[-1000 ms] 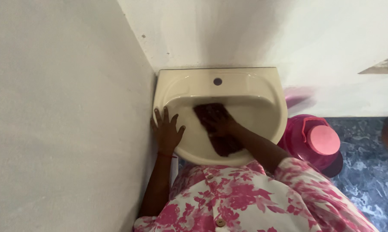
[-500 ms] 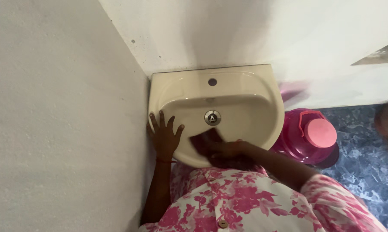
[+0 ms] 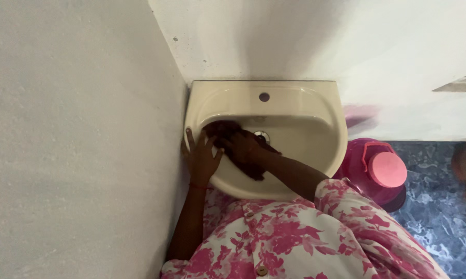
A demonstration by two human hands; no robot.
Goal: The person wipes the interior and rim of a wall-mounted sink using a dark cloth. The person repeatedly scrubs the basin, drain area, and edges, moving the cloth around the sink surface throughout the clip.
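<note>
A cream washbasin (image 3: 300,98) is fixed in the corner of two white walls, with a tap hole at the back of its rim. My right hand (image 3: 243,146) presses a dark brown cloth (image 3: 220,129) against the left inner side of the bowl, close to the drain (image 3: 262,136), which it partly hides. My left hand (image 3: 201,157) lies flat with spread fingers on the basin's left front rim, holding nothing. Both arms come out of a pink and white flowered shirt.
A pink plastic container with a lighter pink lid (image 3: 385,168) stands on the blue marbled floor (image 3: 434,206) right of the basin. The white wall (image 3: 78,139) runs close along my left side. Part of another person shows blurred at the right edge.
My right hand has swept the cloth from the bowl's front edge up to its left inner side, now covering part of the drain. My left hand has stayed on the rim.
</note>
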